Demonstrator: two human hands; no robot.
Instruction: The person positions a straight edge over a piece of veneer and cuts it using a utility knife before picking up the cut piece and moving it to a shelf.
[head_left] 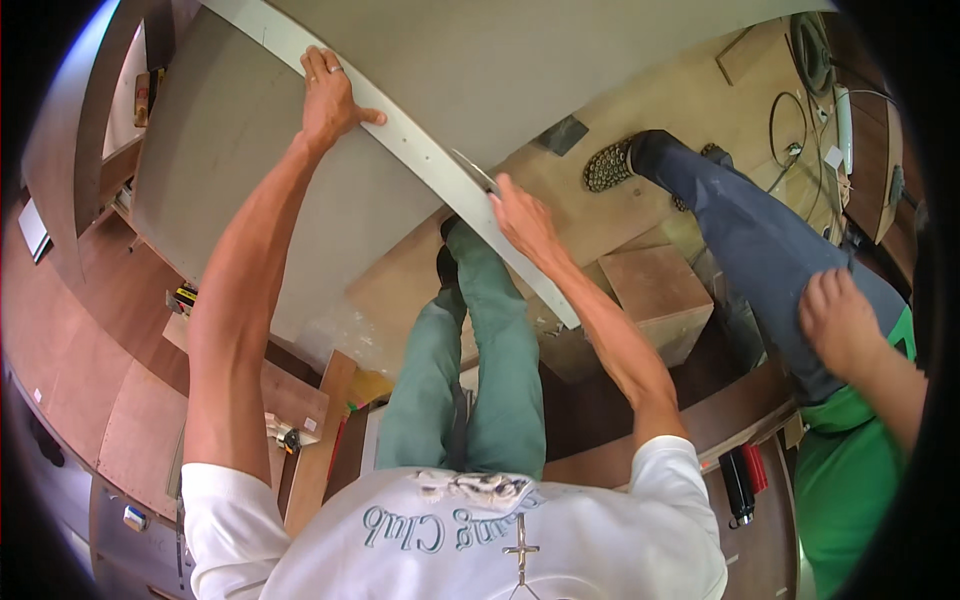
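A long white straightedge strip (425, 163) with small holes runs diagonally across a large grey sheet (240, 170), from the upper left toward my legs. My left hand (332, 103) presses on the strip near its far part, fingers extended and thumb spread across it. Beside the strip's right edge, my right hand (524, 217) is closed around a thin, pointed, metallic tool (472, 168). The tool's tip points up and left over the sheet; its handle is hidden in my fingers.
At the right, a co-worker's leg (740, 210) and hand (838, 318) are close by. A wooden box (655, 290) stands right of my legs. A black-and-red tool (742, 480), coiled cables (812, 55) and a small dark piece (563, 135) lie around.
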